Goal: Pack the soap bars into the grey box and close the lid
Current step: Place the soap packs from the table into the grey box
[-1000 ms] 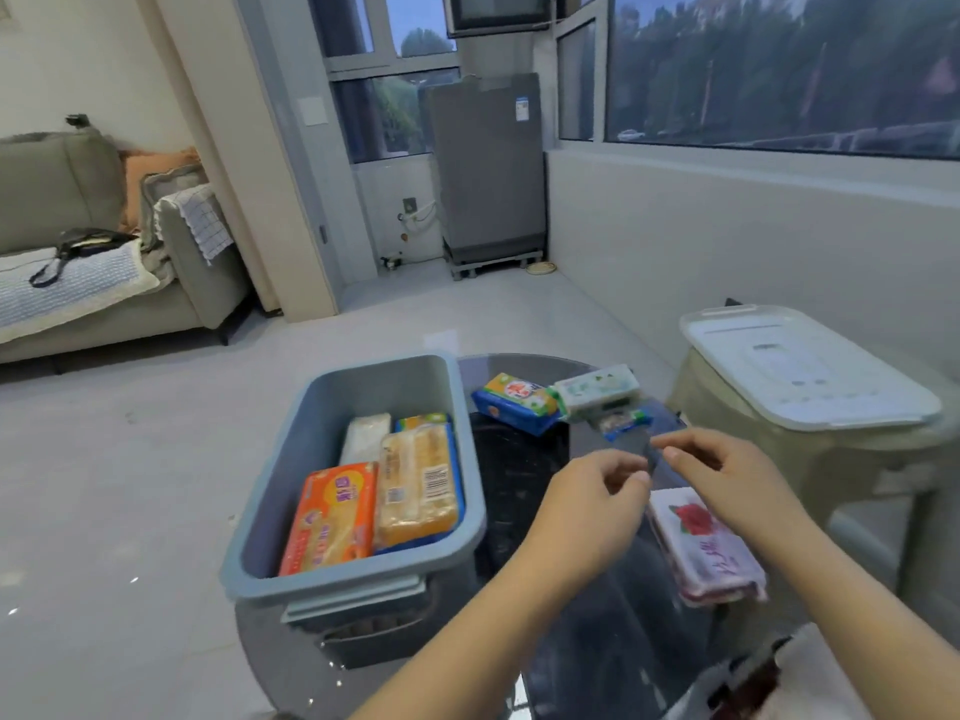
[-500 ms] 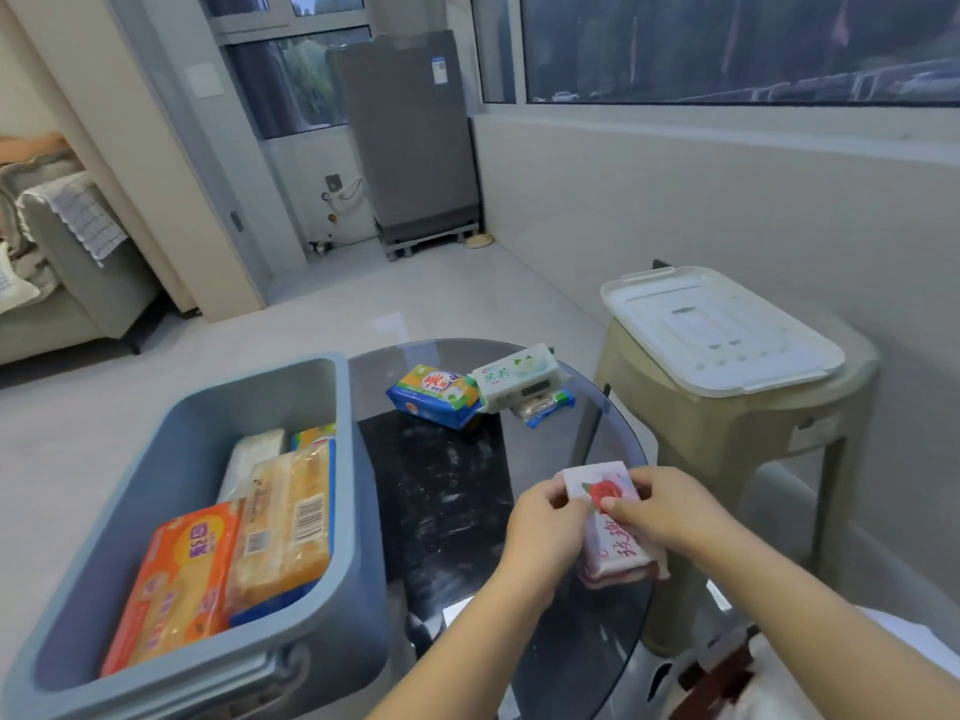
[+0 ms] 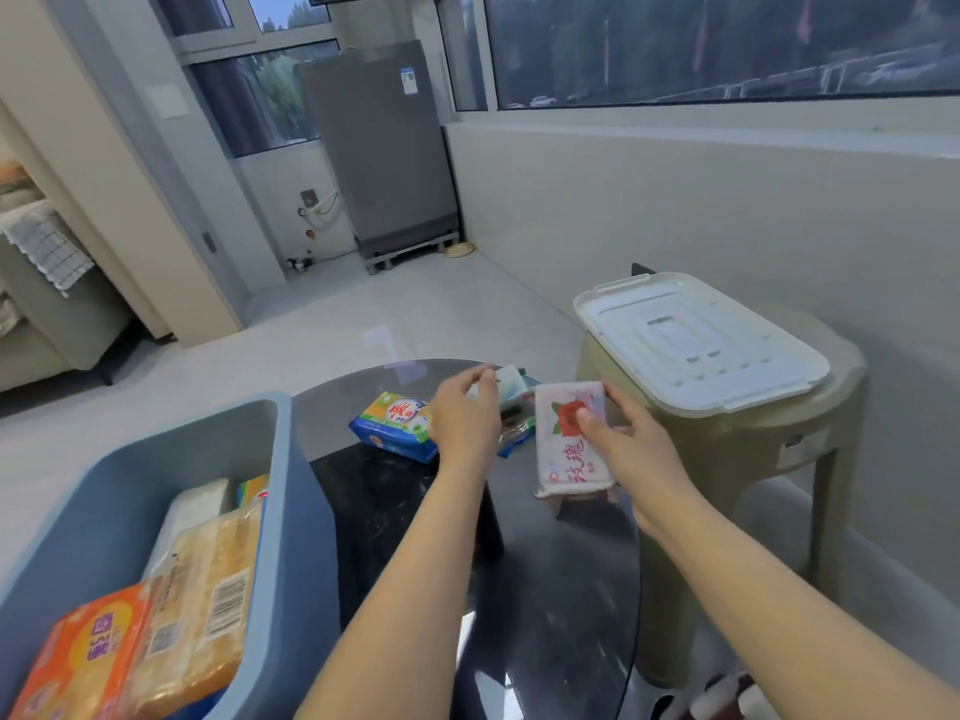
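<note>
Several soap bars are already in the grey box (image 3: 291, 511) at the near left, among them an orange pack (image 3: 78, 662) and a yellow pack (image 3: 202, 615). Others wait on the round glass worktop (image 3: 561, 589): a blue-and-green pack (image 3: 392, 426) lies loose, and the left hand (image 3: 462, 413) closes on a pale green bar (image 3: 506, 387) beyond it. The right hand (image 3: 631, 449) grips a pink rose-printed bar (image 3: 566, 444), lifted clear, probably so both can go over together. A white lid (image 3: 696, 340) rests on the stool (image 3: 737, 459) at right, apart, leaving the box open for loading.
</note>
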A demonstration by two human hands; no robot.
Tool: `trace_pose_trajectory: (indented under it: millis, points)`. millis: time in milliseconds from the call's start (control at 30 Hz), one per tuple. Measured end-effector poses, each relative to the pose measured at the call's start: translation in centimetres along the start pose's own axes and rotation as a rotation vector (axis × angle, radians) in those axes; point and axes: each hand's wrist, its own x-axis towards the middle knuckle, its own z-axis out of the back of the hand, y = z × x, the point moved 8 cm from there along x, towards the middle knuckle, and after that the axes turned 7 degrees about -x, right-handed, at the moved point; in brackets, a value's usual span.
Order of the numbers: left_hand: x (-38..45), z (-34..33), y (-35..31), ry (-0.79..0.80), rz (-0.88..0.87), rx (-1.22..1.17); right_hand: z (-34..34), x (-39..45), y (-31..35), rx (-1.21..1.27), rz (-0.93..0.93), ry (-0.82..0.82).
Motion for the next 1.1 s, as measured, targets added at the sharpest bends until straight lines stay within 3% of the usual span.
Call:
trace_pose_trajectory:
  millis: [67,133,267,667,900,1100]
  points:
    - [2.0,-0.7,0.4,0.028,-0.087,0.315,0.3,0.3,0.0,0.029,-0.003,-0.001]
    - [3.3,-1.9,1.9,0.179,-0.072,0.551,0.6,0.6,-0.2,0.059,-0.017,-0.008]
    - [4.3,-2.2,3.2,0.274,-0.079,0.694,1.2,1.0,-0.4,0.058,-0.013,-0.037]
    - [1.9,0.3,3.1,0.186,0.076,0.409,1.9,0.3,0.8,0.047,-0.006,-0.074]
    - [-3.4,4.7,-0.4,-0.041,-0.019,-0.018,0.8,-2.3,2.6,0.092,0.041,-0.033]
    - [-8.1,11.6,-6.0,-0.107,-0.138,-0.175,-2.4,-5.4,4.7,0.161,0.109,0.07]
